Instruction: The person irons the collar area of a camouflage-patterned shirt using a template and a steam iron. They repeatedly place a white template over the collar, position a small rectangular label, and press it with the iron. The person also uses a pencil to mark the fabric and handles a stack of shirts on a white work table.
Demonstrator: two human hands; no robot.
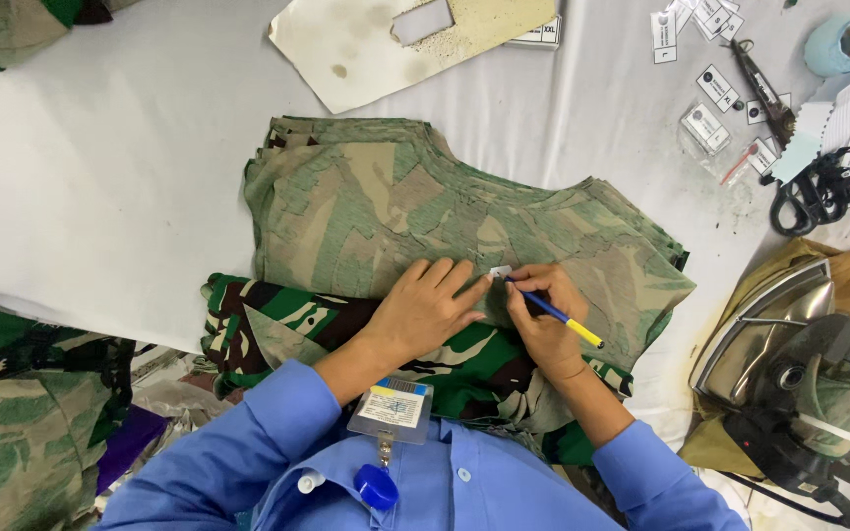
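Observation:
A stack of faded camouflage fabric pieces [386, 202] lies on the white table [100, 167], overlapping darker green camouflage cloth [277, 320] at the near edge. My left hand [425, 307] rests flat on the fabric, its fingertips pinning a small white tag [500, 271]. My right hand [543, 317] grips a blue pen with a yellow end [558, 315], its tip at the tag.
A clothes iron [789, 364] sits at the right on a tan pad. Black scissors [814, 197], small white tags [710, 123], a blue tape roll [848, 41] and a stained card template [395, 44] lie at the back. More camouflage cloth [22, 423] hangs at the left.

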